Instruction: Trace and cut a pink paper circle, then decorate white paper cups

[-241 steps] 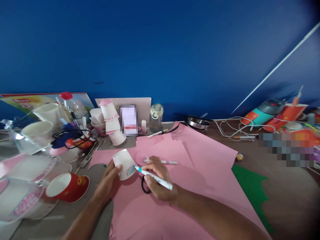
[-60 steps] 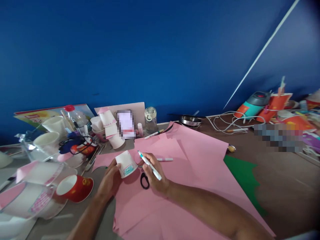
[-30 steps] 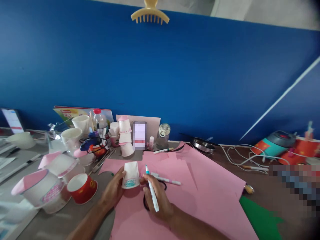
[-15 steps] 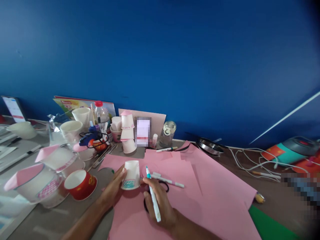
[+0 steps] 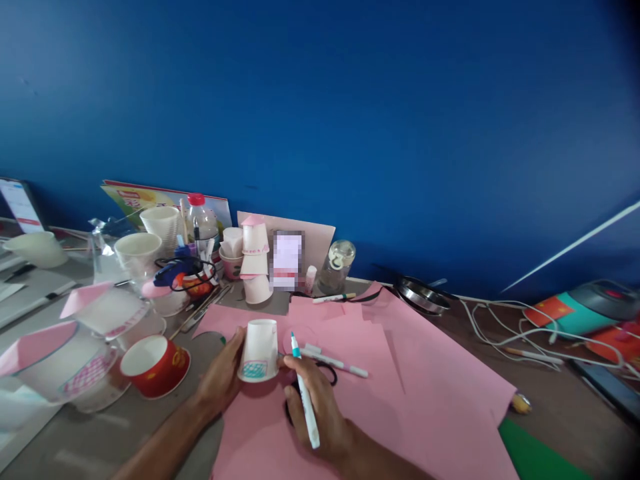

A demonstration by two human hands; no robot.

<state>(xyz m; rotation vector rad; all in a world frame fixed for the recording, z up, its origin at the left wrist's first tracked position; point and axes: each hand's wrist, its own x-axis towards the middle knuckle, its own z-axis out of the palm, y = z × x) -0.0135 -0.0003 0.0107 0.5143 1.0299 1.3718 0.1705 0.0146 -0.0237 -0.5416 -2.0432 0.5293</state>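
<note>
My left hand [image 5: 224,373] grips a white paper cup [image 5: 260,343] from its left side; the cup is upside down, with teal crosshatching drawn near its rim. In my right hand [image 5: 320,407] is a white marker [image 5: 306,407] with a teal tip pointing up and away, just right of the cup and apart from it. One right fingertip is close to the cup's side. Under both lies pink paper [image 5: 360,413]. Black-handled scissors [image 5: 327,373], partly hidden by my right hand, rest on it beside a white and pink marker [image 5: 345,365].
At left stand a red paper bowl [image 5: 155,367] and white cups with pink paper pieces [image 5: 45,367]. Stacked cups [image 5: 256,267], a phone [image 5: 287,260] and a glass jar [image 5: 337,267] line the blue wall. White cables [image 5: 505,327] run at right.
The view has shifted slightly, so the things at left sit further left. Both hands keep their hold on the cup and the marker, with little movement.
</note>
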